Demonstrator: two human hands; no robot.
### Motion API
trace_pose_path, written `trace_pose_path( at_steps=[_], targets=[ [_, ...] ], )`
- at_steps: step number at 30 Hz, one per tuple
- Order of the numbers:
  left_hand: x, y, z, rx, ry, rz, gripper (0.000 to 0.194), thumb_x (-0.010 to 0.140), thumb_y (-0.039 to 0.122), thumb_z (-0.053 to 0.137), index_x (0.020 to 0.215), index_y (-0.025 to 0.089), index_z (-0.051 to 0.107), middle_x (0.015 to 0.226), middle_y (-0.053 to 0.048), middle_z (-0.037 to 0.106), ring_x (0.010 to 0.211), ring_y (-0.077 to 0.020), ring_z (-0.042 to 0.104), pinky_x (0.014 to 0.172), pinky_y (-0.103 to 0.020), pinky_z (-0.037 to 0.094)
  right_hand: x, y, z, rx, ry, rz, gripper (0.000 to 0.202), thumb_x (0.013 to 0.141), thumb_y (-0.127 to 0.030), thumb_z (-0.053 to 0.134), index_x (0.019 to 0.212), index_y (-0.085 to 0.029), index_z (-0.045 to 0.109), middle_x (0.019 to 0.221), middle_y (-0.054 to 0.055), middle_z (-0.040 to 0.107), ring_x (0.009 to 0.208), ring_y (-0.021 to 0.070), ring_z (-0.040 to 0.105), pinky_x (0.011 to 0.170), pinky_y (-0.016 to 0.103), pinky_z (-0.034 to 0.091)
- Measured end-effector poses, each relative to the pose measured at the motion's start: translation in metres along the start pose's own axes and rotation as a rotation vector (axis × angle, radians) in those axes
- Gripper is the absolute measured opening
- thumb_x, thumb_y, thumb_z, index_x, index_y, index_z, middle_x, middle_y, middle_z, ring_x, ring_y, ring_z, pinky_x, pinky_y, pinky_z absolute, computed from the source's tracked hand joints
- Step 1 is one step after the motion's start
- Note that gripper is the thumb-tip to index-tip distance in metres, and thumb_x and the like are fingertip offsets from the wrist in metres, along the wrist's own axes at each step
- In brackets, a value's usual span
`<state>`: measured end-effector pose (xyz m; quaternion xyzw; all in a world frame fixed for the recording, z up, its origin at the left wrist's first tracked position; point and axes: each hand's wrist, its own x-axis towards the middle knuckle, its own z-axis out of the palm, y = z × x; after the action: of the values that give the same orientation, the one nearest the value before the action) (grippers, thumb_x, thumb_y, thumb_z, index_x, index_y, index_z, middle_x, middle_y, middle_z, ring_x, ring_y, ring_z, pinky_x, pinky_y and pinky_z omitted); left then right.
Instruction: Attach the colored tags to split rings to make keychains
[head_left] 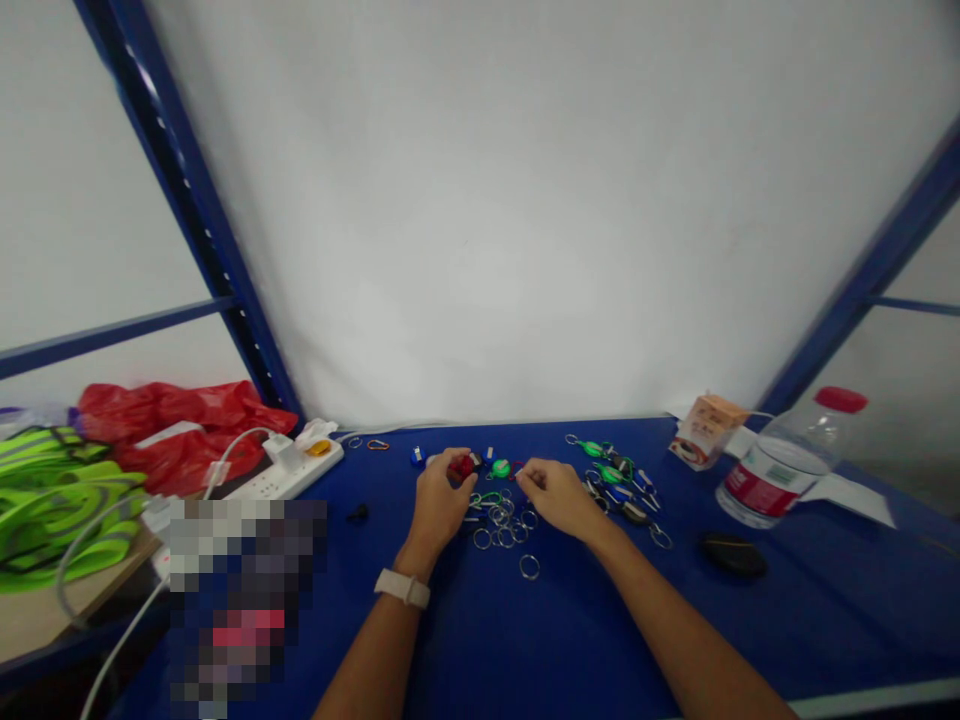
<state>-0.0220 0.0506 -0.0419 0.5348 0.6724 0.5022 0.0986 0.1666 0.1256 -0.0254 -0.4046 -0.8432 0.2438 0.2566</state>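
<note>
My left hand [442, 495], with a light band on the wrist, curls its thumb and fingers around a small red key reel [466, 466], partly hidden by the fingers. My right hand [553, 492] is pinched, and a thin red carabiner [516, 467] shows at its fingertips. Between the hands sit a green key reel [499, 468], a blue key reel [489, 455] and a green carabiner [491, 499]. Several metal split rings [501, 517] lie in a loose cluster below them. One split ring [529, 568] lies apart, closer to me.
Green, blue and black key reels with rings [619, 480] are heaped right. Beyond stand a small box [705, 432] and a water bottle [784, 465], near a black oval object [733, 555]. Left are a power strip [285, 475], red bag [180, 420] and yellow-green reflective straps [75, 510].
</note>
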Motion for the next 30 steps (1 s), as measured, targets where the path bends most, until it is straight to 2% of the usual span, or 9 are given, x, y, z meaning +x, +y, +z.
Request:
trace_pose_path(
  at_steps=[5, 10, 14, 17, 21, 23, 27, 30],
  targets=[
    [-0.003, 0.005, 0.001, -0.006, -0.083, 0.055, 0.038, 0.070, 0.008, 0.071, 0.106, 0.019, 0.066, 0.095, -0.003, 0.070, 0.074, -0.0150, 0.061, 0.076, -0.031, 0.050, 0.006, 0.009, -0.002, 0.042, 0.114, 0.066, 0.028, 0.087, -0.037, 0.049, 0.070, -0.018, 0.060, 0.058, 0.000, 0.060, 0.055, 0.0143, 0.053, 0.055, 0.025, 0.033],
    [-0.005, 0.008, 0.003, -0.055, -0.111, 0.144, 0.045, 0.067, 0.003, 0.071, 0.109, 0.019, 0.064, 0.096, -0.003, 0.070, 0.075, -0.0133, 0.061, 0.075, -0.029, 0.050, 0.003, 0.001, 0.002, 0.181, 0.004, 0.017, 0.038, 0.090, -0.046, 0.046, 0.067, -0.018, 0.058, 0.058, 0.000, 0.057, 0.056, 0.0135, 0.052, 0.054, 0.025, 0.033],
    [-0.007, 0.012, 0.004, -0.088, -0.112, 0.208, 0.046, 0.067, 0.004, 0.072, 0.110, 0.019, 0.063, 0.094, -0.002, 0.070, 0.071, -0.0121, 0.059, 0.067, -0.025, 0.048, -0.001, -0.009, 0.010, 0.276, -0.092, -0.050, 0.039, 0.090, -0.047, 0.047, 0.067, -0.017, 0.058, 0.060, 0.000, 0.057, 0.057, 0.0126, 0.051, 0.054, 0.024, 0.034],
    [-0.008, 0.014, 0.006, -0.110, -0.130, 0.216, 0.043, 0.067, 0.005, 0.073, 0.108, 0.018, 0.064, 0.087, -0.002, 0.069, 0.064, -0.0111, 0.057, 0.060, -0.023, 0.047, -0.002, -0.011, 0.014, 0.365, -0.094, -0.072, 0.034, 0.088, -0.045, 0.051, 0.071, -0.016, 0.061, 0.063, 0.000, 0.059, 0.059, 0.0130, 0.052, 0.056, 0.023, 0.037],
    [-0.008, 0.013, 0.009, -0.192, -0.172, 0.194, 0.042, 0.069, 0.007, 0.073, 0.109, 0.017, 0.063, 0.085, -0.002, 0.068, 0.066, -0.0115, 0.060, 0.063, -0.024, 0.050, 0.002, -0.004, 0.014, 0.414, -0.086, -0.036, 0.032, 0.086, -0.044, 0.052, 0.074, -0.016, 0.061, 0.065, 0.001, 0.061, 0.060, 0.0135, 0.054, 0.056, 0.024, 0.038],
    [-0.008, 0.012, 0.009, -0.209, -0.163, 0.203, 0.044, 0.069, 0.008, 0.073, 0.111, 0.018, 0.062, 0.091, -0.004, 0.068, 0.072, -0.0127, 0.061, 0.065, -0.025, 0.051, 0.006, 0.004, 0.011, 0.387, -0.038, -0.009, 0.032, 0.086, -0.044, 0.051, 0.075, -0.016, 0.061, 0.066, 0.002, 0.063, 0.060, 0.0142, 0.055, 0.058, 0.024, 0.040],
    [-0.006, 0.008, 0.008, -0.102, -0.052, 0.226, 0.038, 0.072, 0.004, 0.067, 0.107, 0.019, 0.063, 0.096, -0.004, 0.066, 0.073, -0.0128, 0.060, 0.065, -0.025, 0.050, 0.012, 0.024, 0.003, 0.185, 0.187, 0.122, 0.030, 0.086, -0.043, 0.051, 0.076, -0.017, 0.064, 0.071, 0.004, 0.068, 0.066, 0.0176, 0.061, 0.063, 0.027, 0.042],
    [-0.004, 0.004, 0.007, -0.029, 0.016, 0.221, 0.035, 0.072, -0.003, 0.058, 0.100, 0.018, 0.064, 0.090, -0.002, 0.066, 0.067, -0.0108, 0.057, 0.067, -0.026, 0.049, 0.014, 0.034, -0.001, 0.011, 0.225, 0.209, 0.027, 0.086, -0.038, 0.052, 0.075, -0.018, 0.066, 0.075, 0.006, 0.071, 0.072, 0.0197, 0.065, 0.067, 0.028, 0.043]
  ],
)
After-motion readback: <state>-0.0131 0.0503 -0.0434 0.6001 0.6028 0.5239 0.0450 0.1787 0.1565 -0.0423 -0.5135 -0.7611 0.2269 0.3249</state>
